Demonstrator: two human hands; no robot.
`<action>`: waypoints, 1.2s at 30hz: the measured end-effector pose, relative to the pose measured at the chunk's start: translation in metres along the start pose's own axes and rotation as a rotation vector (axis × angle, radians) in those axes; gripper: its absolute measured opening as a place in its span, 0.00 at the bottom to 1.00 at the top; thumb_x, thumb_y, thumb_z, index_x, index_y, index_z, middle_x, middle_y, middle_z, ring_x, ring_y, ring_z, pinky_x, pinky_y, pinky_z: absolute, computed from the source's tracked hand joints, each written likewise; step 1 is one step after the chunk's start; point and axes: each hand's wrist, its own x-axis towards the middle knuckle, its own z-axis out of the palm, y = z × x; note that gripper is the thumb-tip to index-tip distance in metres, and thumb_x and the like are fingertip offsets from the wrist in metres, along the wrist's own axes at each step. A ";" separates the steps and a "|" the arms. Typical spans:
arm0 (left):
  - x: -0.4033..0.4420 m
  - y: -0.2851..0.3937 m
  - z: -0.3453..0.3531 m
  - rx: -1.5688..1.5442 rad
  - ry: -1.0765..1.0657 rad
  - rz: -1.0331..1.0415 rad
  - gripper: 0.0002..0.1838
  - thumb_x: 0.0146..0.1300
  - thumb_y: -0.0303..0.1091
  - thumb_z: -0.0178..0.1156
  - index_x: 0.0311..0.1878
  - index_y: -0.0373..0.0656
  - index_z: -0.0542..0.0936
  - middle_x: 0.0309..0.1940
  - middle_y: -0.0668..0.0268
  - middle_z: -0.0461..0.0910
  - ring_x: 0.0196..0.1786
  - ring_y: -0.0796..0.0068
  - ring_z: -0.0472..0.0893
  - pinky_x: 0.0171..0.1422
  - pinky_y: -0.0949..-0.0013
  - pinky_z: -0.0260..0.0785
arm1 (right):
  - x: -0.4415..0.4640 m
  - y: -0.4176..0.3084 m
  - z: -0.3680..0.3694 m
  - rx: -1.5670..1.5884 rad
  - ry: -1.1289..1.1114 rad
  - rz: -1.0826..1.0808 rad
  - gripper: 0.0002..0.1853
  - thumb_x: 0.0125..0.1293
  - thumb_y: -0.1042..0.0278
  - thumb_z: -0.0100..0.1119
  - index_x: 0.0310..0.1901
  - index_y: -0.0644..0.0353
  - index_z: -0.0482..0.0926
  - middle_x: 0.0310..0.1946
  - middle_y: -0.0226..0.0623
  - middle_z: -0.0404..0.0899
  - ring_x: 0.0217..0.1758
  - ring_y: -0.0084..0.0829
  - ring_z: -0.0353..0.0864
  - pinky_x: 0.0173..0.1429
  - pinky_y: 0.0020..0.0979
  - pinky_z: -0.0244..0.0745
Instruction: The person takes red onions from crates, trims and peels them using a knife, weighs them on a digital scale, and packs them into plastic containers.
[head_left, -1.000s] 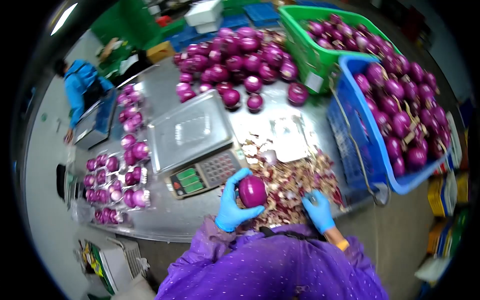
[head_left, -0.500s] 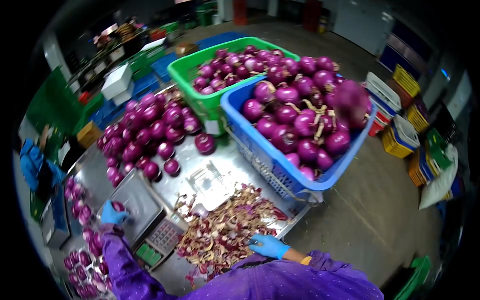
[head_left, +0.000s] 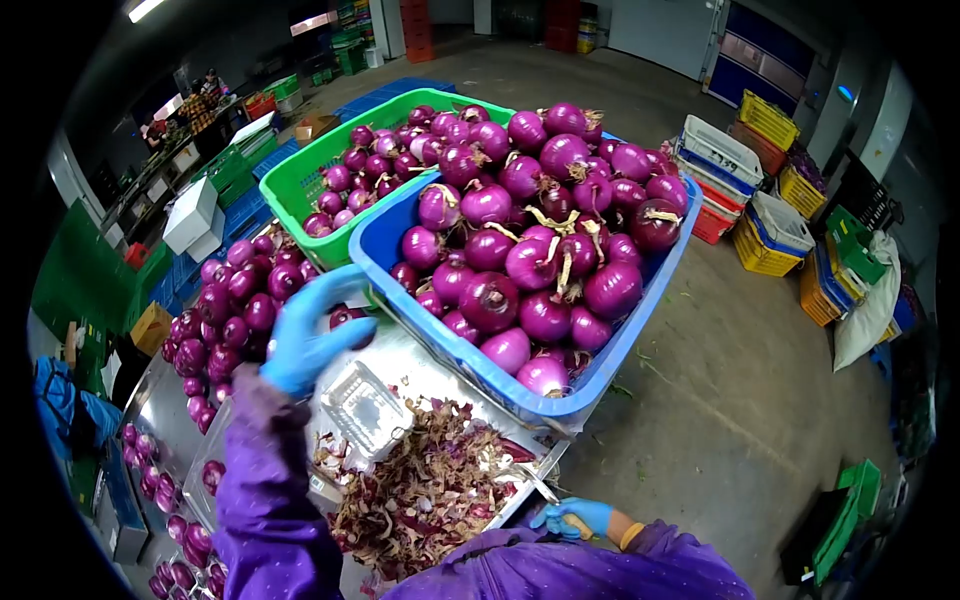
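Note:
My left hand [head_left: 308, 335], in a blue glove, has its thumb and fingers apart, with nothing held. It hovers over the metal table beside the blue basket [head_left: 480, 372], close to a partly hidden purple onion [head_left: 345, 316]. Gloved too, my right hand [head_left: 578, 518] is closed around the handle of a small knife [head_left: 541, 487] at the table's front edge. Dry onion skins [head_left: 420, 495] are heaped between my hands, and a clear plastic tray [head_left: 368, 408] lies behind them. One onion [head_left: 213, 476] rests on the scale, which my left sleeve partly covers.
Onions fill the blue basket and the green basket [head_left: 290, 190]. An onion pile [head_left: 235, 305] lies at the left, with packed onions [head_left: 185, 540] nearer me. A person in blue [head_left: 60, 405] is at the far left. Stacked crates [head_left: 765, 235] stand on the floor at right.
The view has swung right. My left hand went from holding an onion to the scale, let it go there, and moved right toward the baskets. The knife in my right hand now shows clearly.

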 end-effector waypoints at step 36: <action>-0.201 -0.029 0.108 -1.046 0.535 -0.464 0.44 0.50 0.44 0.72 0.67 0.39 0.62 0.58 0.58 0.72 0.54 0.64 0.78 0.61 0.64 0.72 | 0.079 -0.125 0.242 -0.962 0.141 -1.073 0.39 0.57 0.69 0.70 0.67 0.67 0.61 0.58 0.39 0.72 0.50 0.21 0.75 0.55 0.24 0.73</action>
